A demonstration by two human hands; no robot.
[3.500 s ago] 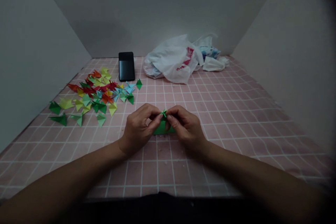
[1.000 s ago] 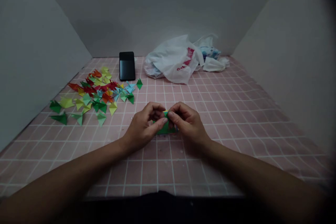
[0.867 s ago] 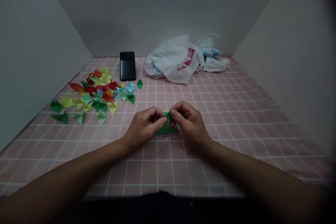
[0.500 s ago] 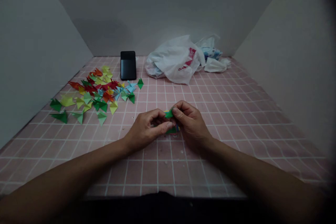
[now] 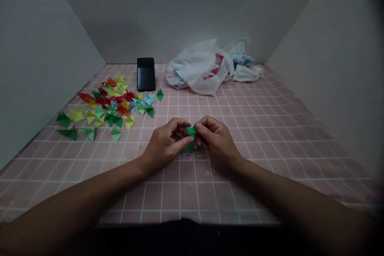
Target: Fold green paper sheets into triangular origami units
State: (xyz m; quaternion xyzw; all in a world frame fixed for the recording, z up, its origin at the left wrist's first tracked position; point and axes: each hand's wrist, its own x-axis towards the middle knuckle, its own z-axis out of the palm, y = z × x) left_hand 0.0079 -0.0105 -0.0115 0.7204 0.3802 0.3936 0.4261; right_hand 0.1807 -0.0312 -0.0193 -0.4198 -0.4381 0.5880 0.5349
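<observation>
Right up close, the left hand (image 5: 169, 143) and the right hand (image 5: 217, 143) meet over a folded green paper piece (image 5: 192, 131), just above the surface; both grips are firmly closed on it, with thumbs and fingers pinching from either side. A pointy green tip sticks up between the hands and a flatter green band shows underneath, with maybe a bit of another colour at its right edge; the fingers hide the middle, so can't really tell if that's one piece or two. As far as the pics show, this one isn't finished, since it's in the hands and not out with the rest; to the left on the pink gridded surface (image 5: 180, 196) there's a big loose scatter of folded paper triangles (image 5: 120, 104) in red, yellow, light blue and greens, so plenty are already folded. Just past that scatter, a lone dark green triangle (image 5: 160, 95) sits off by itself; behind it lies a black smartphone (image 5: 146, 74), and over to the right are a white plastic bag (image 5: 195, 72) with red print and a crumpled tissue (image 5: 244, 74); grey walls (image 5: 45, 68) box it all in.
</observation>
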